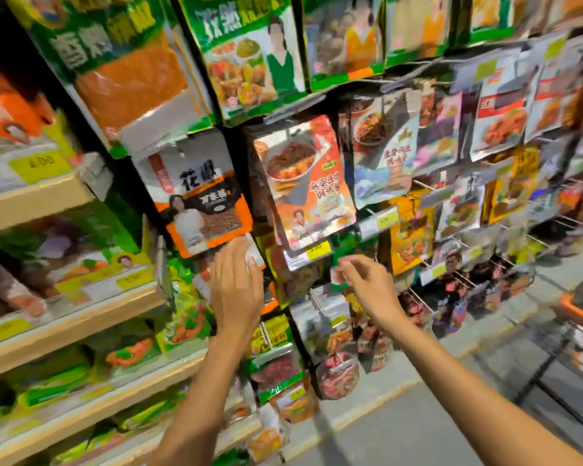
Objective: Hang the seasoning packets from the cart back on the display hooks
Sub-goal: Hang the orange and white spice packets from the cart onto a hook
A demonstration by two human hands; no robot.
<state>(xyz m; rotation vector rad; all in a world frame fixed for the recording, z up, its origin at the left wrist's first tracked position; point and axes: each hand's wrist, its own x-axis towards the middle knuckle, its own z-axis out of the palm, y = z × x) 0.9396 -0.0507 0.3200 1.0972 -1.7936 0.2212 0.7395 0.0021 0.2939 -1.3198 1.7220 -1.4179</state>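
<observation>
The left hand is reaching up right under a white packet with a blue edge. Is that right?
Not quite. The head view shows the white packet just above the left hand has an orange edge, not blue. The hand does reach up right under it.

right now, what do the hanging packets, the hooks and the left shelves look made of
Packets: glossy printed plastic film, by the sheen and creases. Hooks: thin bare metal wire, pale and shiny, probably steel. Shelves: matte tan edge, wood or wood-look laminate; blur leaves it open.
</observation>
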